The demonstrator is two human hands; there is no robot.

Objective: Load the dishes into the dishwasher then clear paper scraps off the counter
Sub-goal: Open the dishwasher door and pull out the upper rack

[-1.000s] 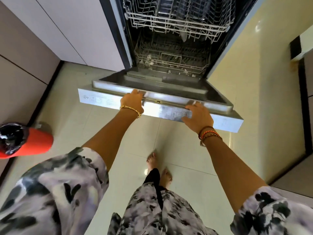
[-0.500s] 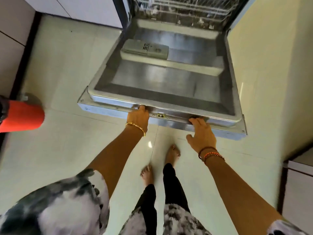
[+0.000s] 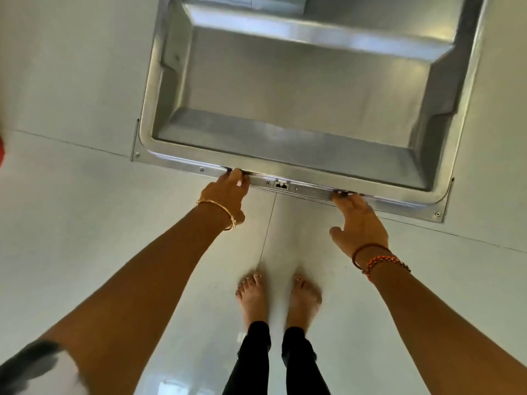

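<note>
The dishwasher door lies folded down nearly flat, with its steel inner face turned up and filling the upper middle of the view. My left hand grips the door's front edge left of the latch, fingers curled over the rim. Right of the latch, my right hand holds the same edge; its fingertips hook the rim and its thumb is spread out. The racks and the dishes are out of view.
Pale glossy floor tiles surround the door. My bare feet stand just in front of its edge. A sliver of a red object shows at the far left edge.
The door has swung down from half open to nearly flat with both hands on its edge. My view has tilted down, so the racks and most of the red object have left the frame.
</note>
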